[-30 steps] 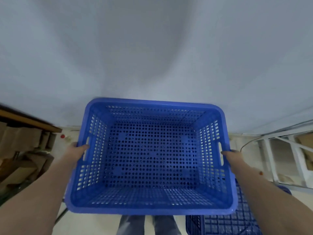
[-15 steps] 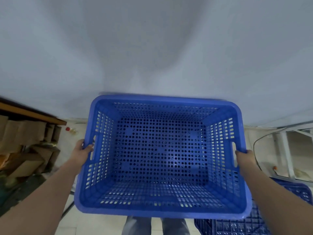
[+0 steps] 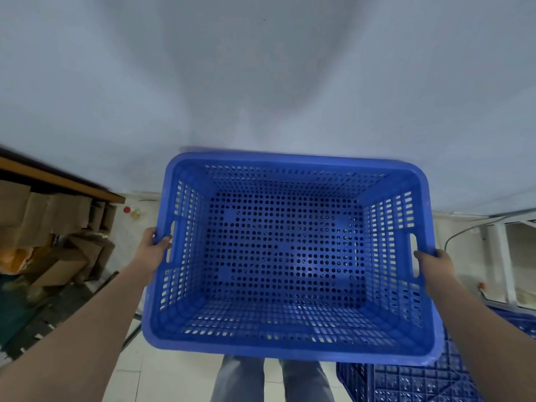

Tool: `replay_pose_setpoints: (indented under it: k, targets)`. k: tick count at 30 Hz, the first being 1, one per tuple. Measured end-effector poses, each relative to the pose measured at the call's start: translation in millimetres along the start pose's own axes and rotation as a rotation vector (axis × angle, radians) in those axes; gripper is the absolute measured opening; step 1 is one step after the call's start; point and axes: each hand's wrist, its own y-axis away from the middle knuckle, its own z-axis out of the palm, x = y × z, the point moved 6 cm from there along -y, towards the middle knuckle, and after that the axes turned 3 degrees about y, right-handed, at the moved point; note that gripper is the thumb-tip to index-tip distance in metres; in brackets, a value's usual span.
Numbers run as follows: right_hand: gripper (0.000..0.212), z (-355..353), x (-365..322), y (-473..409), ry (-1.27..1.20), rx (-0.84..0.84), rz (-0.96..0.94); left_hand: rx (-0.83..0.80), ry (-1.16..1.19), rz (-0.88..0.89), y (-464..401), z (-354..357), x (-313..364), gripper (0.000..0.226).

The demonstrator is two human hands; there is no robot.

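While both hands carry it off the floor, the blue basket hangs in front of the person at the middle of the view, its open top facing the camera and its perforated bottom in full sight. The left hand grips the left rim beside the handle slot, fingers curled over the edge. The right hand grips the right rim beside the other slot, thumb on the rim's top. Just below the basket's near edge show the person's trousered legs on the pale tiled floor. A second blue crate lies near right, partly under the basket. Cardboard boxes sit stacked under a wooden shelf on the left, a red-capped bottle beside them. A white metal frame stands far right, and a plain wall fills the far side.
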Motion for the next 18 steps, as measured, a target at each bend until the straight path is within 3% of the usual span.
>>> replay_pose_setpoints:
  k: [11, 18]
  targets:
    - [0.049, 8.6, -5.6, 8.4, -0.053, -0.156, -0.035, 0.071, -0.022, -0.022, -0.8, -19.3, -1.3, 0.032]
    - [0.054, 10.7, 3.6, 4.3, -0.103, -0.132, 0.015, 0.059, -0.062, -0.014, -6.1, -15.4, 5.4, 0.032]
